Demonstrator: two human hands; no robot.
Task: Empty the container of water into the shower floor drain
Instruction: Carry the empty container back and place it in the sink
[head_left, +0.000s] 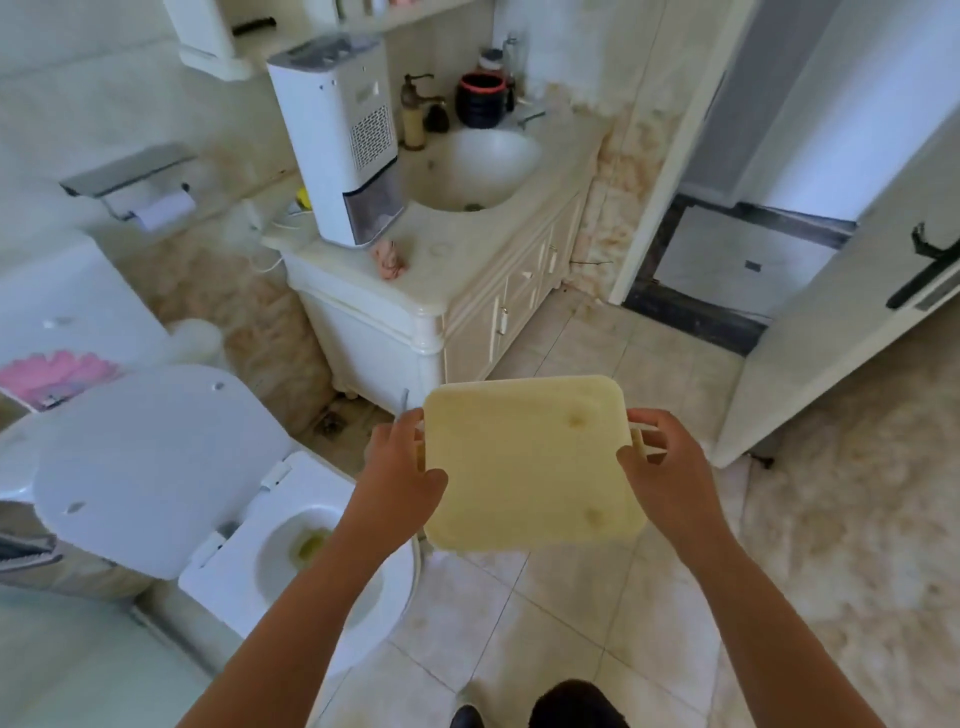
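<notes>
— Above the tiled floor (597, 613), between toilet (291, 545) and vanity (467, 291): where is the container?

— Container (530, 462), pale yellow and squarish, hangs at mid-frame. Left hand (402, 467) clasps its left edge, right hand (662, 462) its right edge, fingers curled around the rim on each side. Two-sided grip likely keeps it level and steady.

— Water visible?

— Cannot tell; the facing surface looks opaque, possibly the underside.

— Any drain?

— A dark floor drain (332, 423) sits by the vanity's foot, just beyond the left hand. Whether that is the shower drain is unclear. Container is held near it, probably for tipping there.
</notes>
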